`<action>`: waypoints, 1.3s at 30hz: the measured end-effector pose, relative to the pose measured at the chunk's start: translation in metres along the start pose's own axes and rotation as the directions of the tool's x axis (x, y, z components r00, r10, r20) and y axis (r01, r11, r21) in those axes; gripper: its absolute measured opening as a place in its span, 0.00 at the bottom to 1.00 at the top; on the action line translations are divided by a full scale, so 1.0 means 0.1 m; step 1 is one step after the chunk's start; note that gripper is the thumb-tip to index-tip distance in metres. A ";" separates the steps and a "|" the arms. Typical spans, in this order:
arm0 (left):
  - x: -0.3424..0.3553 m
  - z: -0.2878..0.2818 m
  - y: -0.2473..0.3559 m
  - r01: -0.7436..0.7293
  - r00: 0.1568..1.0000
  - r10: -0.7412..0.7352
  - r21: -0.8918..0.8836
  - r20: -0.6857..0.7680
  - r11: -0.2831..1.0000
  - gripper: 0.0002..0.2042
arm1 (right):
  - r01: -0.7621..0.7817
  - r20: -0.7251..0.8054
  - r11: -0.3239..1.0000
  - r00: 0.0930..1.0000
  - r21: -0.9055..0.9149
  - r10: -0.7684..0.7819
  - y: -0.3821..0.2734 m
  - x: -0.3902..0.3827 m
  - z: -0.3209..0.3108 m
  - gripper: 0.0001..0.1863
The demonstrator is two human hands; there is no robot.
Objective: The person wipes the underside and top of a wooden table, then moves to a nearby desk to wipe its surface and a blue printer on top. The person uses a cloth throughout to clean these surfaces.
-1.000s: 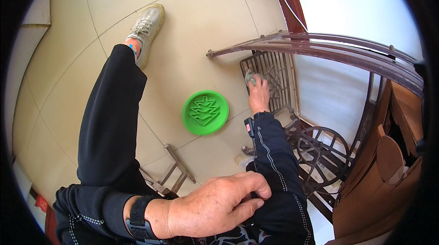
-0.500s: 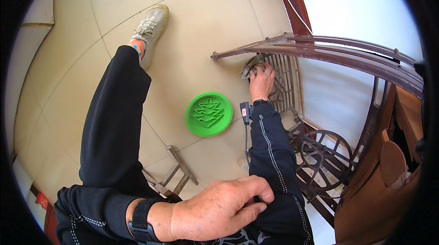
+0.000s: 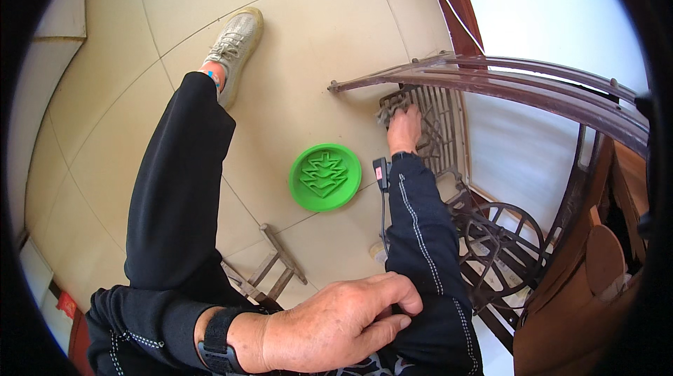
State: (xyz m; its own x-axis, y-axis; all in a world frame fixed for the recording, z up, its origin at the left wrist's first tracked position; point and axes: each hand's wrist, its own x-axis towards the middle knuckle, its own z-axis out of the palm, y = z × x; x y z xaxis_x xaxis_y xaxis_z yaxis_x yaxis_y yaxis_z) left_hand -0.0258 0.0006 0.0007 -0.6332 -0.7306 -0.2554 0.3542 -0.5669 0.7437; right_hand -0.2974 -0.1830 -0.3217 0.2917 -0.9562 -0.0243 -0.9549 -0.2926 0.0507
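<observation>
My right hand (image 3: 404,129) reaches down to the slatted metal treadle (image 3: 440,120) of an old sewing machine stand. Bunched under its fingers is a grey rag (image 3: 390,111), pressed against the treadle's near-left corner; the fingertips are partly hidden. Across my lap lies my left hand (image 3: 329,323), loosely closed, with its thumb beside the curled index finger and no object showing in it. It rests by my right sleeve (image 3: 427,236).
A round green basin (image 3: 324,204) with a zigzag pattern stands on the tiled floor. Dark metal stand legs (image 3: 533,85) and a spoked wheel (image 3: 501,243) are on the right, beside a brown wooden panel (image 3: 575,313). A small wooden stool (image 3: 280,264) is near my leg.
My right hand has shifted slightly with the rag, which is now bunched more tightly on the treadle's corner. The left hand stays in place. The whole view has moved slightly.
</observation>
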 end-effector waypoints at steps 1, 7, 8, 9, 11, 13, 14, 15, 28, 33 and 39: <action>0.00 0.00 0.00 0.007 1.000 -0.007 -0.007 0.008 1.000 0.10 | -0.032 0.042 0.999 0.999 -0.012 0.033 0.06 -0.10 -0.01 0.07; 0.00 0.05 -0.02 -0.031 0.999 0.031 -0.034 0.005 0.999 0.10 | -0.113 0.154 0.992 0.981 -0.058 0.121 0.54 -0.93 0.09 0.08; 0.00 0.06 -0.02 -0.015 1.000 0.015 -0.032 0.015 0.999 0.10 | -0.263 0.218 0.962 0.937 -0.076 0.273 0.61 -1.09 0.15 0.10; -0.01 0.06 -0.02 0.004 1.000 -0.003 -0.029 0.023 1.000 0.10 | -0.242 0.209 0.966 0.944 -0.091 0.256 0.74 -1.30 0.14 0.11; -0.02 0.05 -0.01 0.040 0.999 -0.039 -0.020 0.035 0.999 0.10 | -0.321 0.370 0.923 0.847 -0.213 0.381 0.93 -1.61 0.17 0.10; -0.02 0.05 -0.01 0.075 0.996 -0.075 -0.012 0.056 0.997 0.10 | -0.405 0.341 0.901 0.834 -0.156 0.434 1.07 -1.95 0.18 0.10; -0.02 0.06 -0.02 0.064 0.997 -0.062 -0.025 0.054 0.998 0.10 | -0.487 0.357 0.856 0.779 -0.175 0.516 1.14 -2.02 0.21 0.13; -0.02 0.06 -0.02 0.051 0.998 -0.049 -0.036 0.050 0.998 0.10 | -0.565 0.295 0.824 0.781 -0.041 0.550 1.20 -2.09 0.23 0.16; -0.01 0.06 -0.01 -0.009 1.000 0.010 -0.023 0.022 1.000 0.09 | -0.914 0.540 0.052 0.283 0.402 0.793 1.19 -1.16 0.71 0.28; -0.02 0.04 -0.01 -0.009 0.999 0.010 -0.031 0.037 0.999 0.10 | -0.837 0.345 0.268 0.458 0.477 0.819 1.16 -1.44 0.50 0.30; -0.01 0.04 0.00 -0.014 0.999 0.015 -0.007 0.046 1.000 0.10 | -0.828 0.279 0.497 0.557 0.258 0.783 1.02 -1.35 0.49 0.21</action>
State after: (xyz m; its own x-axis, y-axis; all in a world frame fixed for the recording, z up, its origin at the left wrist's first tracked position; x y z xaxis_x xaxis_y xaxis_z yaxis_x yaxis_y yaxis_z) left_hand -0.0279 0.0027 0.0038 -0.6592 -0.7204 -0.2157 0.3680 -0.5591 0.7429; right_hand -0.4369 -0.0837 -0.3621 -0.6003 -0.7590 -0.2520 -0.7308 0.6486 -0.2126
